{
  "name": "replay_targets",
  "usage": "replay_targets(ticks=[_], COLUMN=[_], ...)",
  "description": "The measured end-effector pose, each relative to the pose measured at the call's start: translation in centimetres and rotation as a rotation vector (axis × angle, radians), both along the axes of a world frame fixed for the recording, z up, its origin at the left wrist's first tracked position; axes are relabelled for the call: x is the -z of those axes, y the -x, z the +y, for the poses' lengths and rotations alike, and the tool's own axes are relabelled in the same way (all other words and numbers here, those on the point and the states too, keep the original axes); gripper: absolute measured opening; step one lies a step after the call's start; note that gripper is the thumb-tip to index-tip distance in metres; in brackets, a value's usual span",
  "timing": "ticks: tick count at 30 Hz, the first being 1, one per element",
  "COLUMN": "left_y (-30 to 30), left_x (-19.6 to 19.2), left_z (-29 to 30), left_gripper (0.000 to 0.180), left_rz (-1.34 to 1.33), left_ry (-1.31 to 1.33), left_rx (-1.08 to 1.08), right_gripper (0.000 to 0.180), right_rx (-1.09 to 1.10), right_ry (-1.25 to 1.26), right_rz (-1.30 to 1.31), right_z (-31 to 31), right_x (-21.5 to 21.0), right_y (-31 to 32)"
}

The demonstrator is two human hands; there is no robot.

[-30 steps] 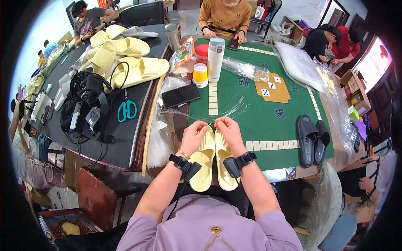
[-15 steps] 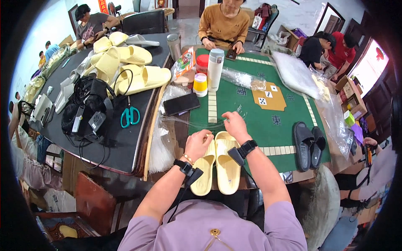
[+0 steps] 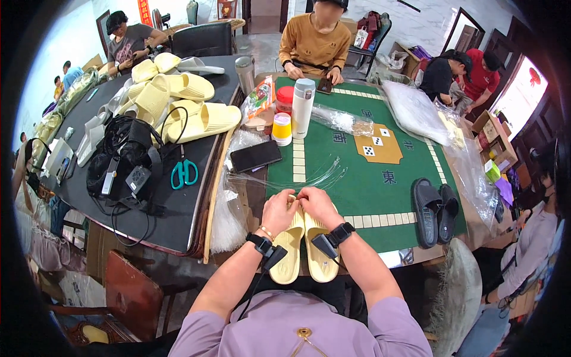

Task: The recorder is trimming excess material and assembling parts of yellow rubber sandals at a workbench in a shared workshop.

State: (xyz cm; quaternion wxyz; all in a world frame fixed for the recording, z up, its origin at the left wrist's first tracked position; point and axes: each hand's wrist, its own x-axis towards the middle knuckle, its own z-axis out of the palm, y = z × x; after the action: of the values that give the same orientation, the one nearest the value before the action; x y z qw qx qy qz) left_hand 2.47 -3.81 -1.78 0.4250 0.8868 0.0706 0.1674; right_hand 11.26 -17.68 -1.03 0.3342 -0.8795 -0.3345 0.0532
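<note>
A pair of pale yellow slide slippers lies side by side at the table's near edge: the left slipper [image 3: 286,257] and the right slipper [image 3: 323,262], toes pointing away from me. My left hand [image 3: 279,210] is over the left slipper's strap, fingers pinched together. My right hand [image 3: 319,205] meets it above the inner edges of the straps, its fingers closed too. Whatever lies between the fingertips is too small or hidden to make out. Just beyond my hands, thin clear plastic strands [image 3: 324,177] spread over the green mat [image 3: 363,193].
On the black table at left lie piled yellow slippers [image 3: 205,119], teal-handled scissors [image 3: 184,174] and black cabled gear [image 3: 128,160]. A phone [image 3: 256,156], yellow cup [image 3: 281,129] and white flask [image 3: 303,110] stand beyond my hands. Black slippers [image 3: 426,211] sit at right. A person [image 3: 315,41] sits opposite.
My right hand has come down and left from above the strands to join my left hand at the straps. My left hand has shifted slightly toward me.
</note>
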Motion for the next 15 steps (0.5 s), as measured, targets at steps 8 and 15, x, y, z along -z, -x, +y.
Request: replay_targets(ticks=[8,15], left_y=[0.1,-0.3], left_x=[0.1,1.0], left_z=[0.2,0.5], left_gripper=[0.018,0.016], left_rz=[0.008,-0.131], left_ry=[0.207,0.239], left_rx=[0.026,-0.024], right_gripper=[0.019,0.017], right_rx=[0.031,0.078], right_ry=[-0.113,-0.085], right_rz=[0.117,0.094], right_z=[0.0,0.3], right_x=[-0.1,0.4], right_y=[0.6,0.2])
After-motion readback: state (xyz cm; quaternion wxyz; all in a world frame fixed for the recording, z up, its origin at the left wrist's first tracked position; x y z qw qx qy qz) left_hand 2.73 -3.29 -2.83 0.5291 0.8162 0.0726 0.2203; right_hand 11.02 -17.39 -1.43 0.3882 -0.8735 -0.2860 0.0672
